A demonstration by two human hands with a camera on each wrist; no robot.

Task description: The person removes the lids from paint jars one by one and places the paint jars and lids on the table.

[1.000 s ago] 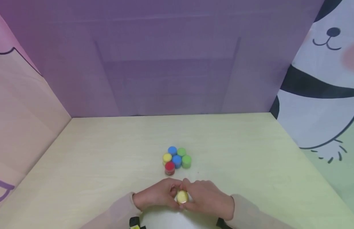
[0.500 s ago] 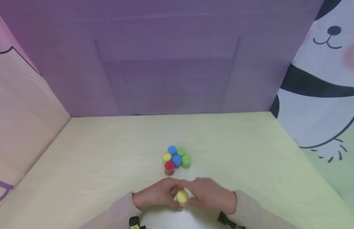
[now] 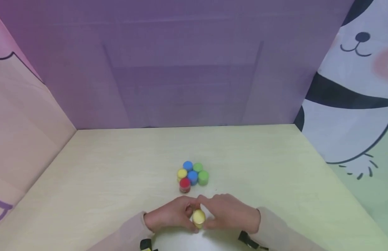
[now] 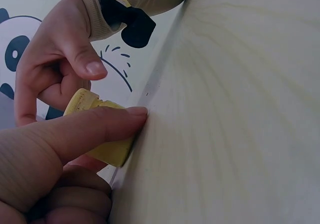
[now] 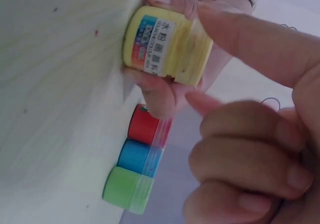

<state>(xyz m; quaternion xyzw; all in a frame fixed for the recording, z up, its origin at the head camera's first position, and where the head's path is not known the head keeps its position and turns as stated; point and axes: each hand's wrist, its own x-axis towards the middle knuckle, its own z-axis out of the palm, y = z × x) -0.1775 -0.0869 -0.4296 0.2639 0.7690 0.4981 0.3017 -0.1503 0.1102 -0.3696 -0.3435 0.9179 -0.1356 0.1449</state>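
Note:
A small yellow paint jar (image 3: 199, 217) with a printed label stands at the table's near side. My left hand (image 3: 172, 213) grips it between thumb and fingers low on its body, as the left wrist view shows. The jar's pale translucent lid (image 5: 194, 54) faces my right hand (image 3: 230, 213). That hand is spread around the lid, its thumb (image 4: 90, 67) apart from the jar in the left wrist view. One of its straighter fingers (image 5: 245, 34) overlaps the lid's edge in the right wrist view, the other fingers bent beside it.
Beyond the hands a tight cluster of jars stands on the pale table (image 3: 118, 167): a red jar (image 3: 185, 185) nearest, with blue jars (image 3: 192, 177), green jars (image 3: 203, 177) and another yellow jar (image 3: 182, 173). A purple panel (image 3: 187, 69) rises behind the table; printed walls flank it.
My right hand's thumb and fingers have spread away from the yellow jar's lid, and the wrist has shifted slightly right. My left hand stays on the jar. The other jars have not moved.

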